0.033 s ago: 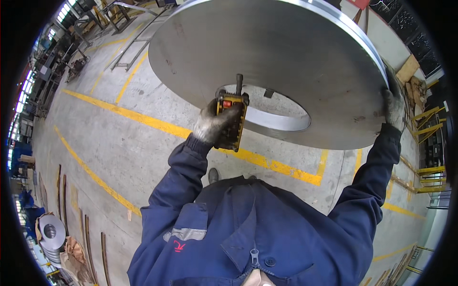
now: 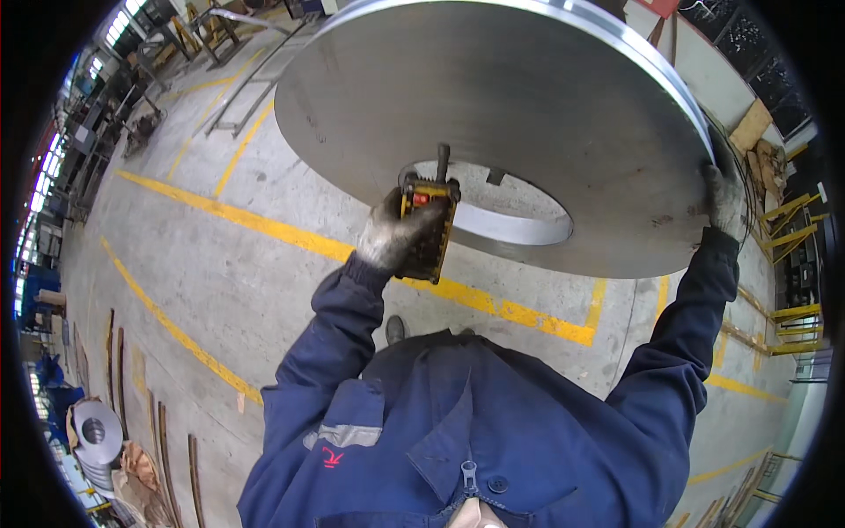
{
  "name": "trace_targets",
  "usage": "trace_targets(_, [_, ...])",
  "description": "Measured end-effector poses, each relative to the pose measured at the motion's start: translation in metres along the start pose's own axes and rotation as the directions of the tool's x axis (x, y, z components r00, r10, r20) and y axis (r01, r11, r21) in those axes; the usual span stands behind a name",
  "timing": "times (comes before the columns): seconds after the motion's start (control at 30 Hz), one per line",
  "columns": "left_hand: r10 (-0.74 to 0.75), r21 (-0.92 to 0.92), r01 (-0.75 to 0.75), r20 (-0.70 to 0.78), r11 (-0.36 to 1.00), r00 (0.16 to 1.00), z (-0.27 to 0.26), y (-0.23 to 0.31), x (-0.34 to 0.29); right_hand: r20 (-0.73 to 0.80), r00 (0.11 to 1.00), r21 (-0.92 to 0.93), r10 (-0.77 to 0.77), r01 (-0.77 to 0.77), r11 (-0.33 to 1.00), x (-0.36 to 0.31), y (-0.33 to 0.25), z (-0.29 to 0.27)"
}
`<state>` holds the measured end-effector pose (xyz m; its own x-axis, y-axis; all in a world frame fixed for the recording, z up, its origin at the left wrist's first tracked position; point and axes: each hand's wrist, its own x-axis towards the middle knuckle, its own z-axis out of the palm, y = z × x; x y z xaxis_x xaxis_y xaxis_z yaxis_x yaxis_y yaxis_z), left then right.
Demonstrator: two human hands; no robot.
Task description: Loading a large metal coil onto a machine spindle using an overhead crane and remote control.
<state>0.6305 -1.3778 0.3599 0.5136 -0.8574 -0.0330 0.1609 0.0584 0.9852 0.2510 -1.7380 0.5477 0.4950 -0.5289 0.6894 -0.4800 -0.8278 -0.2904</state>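
My gloved left hand (image 2: 389,232) is closed around a yellow and black remote control (image 2: 431,231) with a red button and a dark stub on top. My thumb lies across its front. Ahead of me a large grey steel coil (image 2: 493,97) is tilted, its flat side facing me. Floor shows through its round central opening, just beyond the remote. At the coil's right edge, my gloved right hand (image 2: 727,201) grips the rim, the thumb side on the flat face and the fingers partly hidden along the outer edge.
Yellow lines (image 2: 238,216) mark the concrete floor. Smaller coils (image 2: 98,431), brown wrapping paper (image 2: 138,475) and long thin bars (image 2: 165,458) lie at lower left. A metal frame (image 2: 242,101) rests at far left. Yellow racks (image 2: 792,231) stand at the right.
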Motion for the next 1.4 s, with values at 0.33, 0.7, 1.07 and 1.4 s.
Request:
trace_targets(0.33, [-0.181, 0.061, 0.186, -0.078, 0.981, 0.980, 0.011, 0.004, -0.027, 0.007, 0.988, 0.107, 0.155, -0.155, 0.982, 0.004, 0.012, -0.004])
trace_targets(0.7, [-0.316, 0.031, 0.317, -0.041, 0.948, 0.948, -0.016, -0.038, -0.016, -0.013, 0.997, 0.027, 0.082, -0.082, 0.996, 0.014, 0.024, -0.031])
trace_targets(1.07, [-0.447, 0.002, 0.448, -0.015, 0.894, 0.894, -0.028, -0.077, -0.001, -0.071, 0.982, 0.138, 0.173, -0.162, 0.977, 0.059, 0.070, -0.038])
trace_targets(1.4, [-0.391, -0.061, 0.389, -0.014, 0.919, 0.920, -0.036, -0.110, 0.014, -0.175, 0.978, -0.191, 0.109, -0.142, 0.971, 0.112, 0.051, -0.084])
